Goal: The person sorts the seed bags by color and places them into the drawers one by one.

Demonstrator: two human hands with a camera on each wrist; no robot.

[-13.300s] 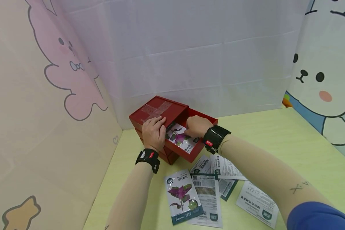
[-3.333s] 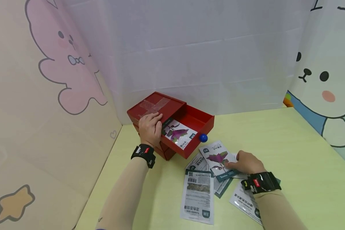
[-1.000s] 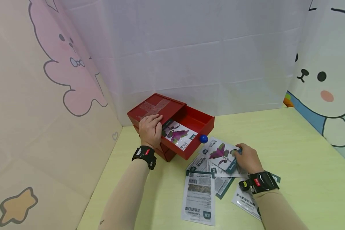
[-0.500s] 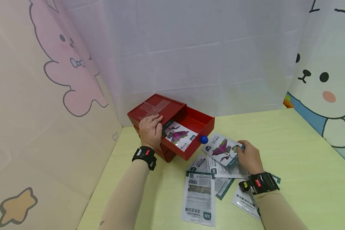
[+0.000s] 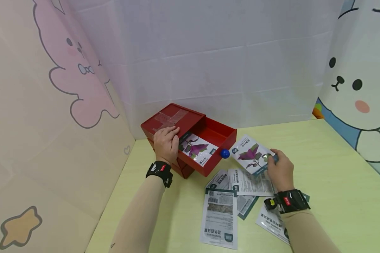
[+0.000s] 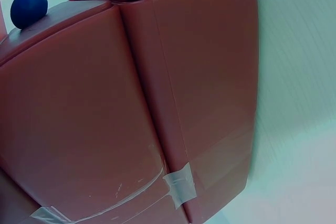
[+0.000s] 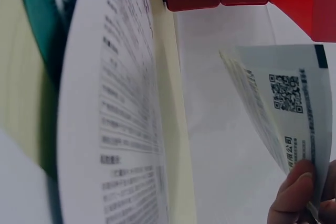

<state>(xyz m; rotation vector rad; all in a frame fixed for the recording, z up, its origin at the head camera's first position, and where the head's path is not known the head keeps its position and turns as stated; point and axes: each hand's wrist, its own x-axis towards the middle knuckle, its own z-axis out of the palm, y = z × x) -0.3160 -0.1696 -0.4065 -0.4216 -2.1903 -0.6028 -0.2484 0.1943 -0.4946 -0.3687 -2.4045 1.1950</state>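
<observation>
My right hand pinches the lower edge of a flower seed packet between thumb and fingers, just right of the pulled-out drawer. In the right wrist view, the thumb lies on the packet's printed back. My left hand rests on the top edge of the red drawer box; its fingers lie over the lid. A similar seed packet lies inside the open drawer. A blue knob sits on that drawer's front. My left hand is out of the left wrist view.
Several seed packets lie overlapping on the table below the drawer, among them a back-side-up packet and another packet partly under my right wrist. White cloth hangs behind. In the left wrist view, taped drawer sides fill much of the frame.
Earlier my right hand reached inside the drawer, then held the packet over the pile. Over the last second it has raised the packet up and away, beside the knob. My left hand stays put.
</observation>
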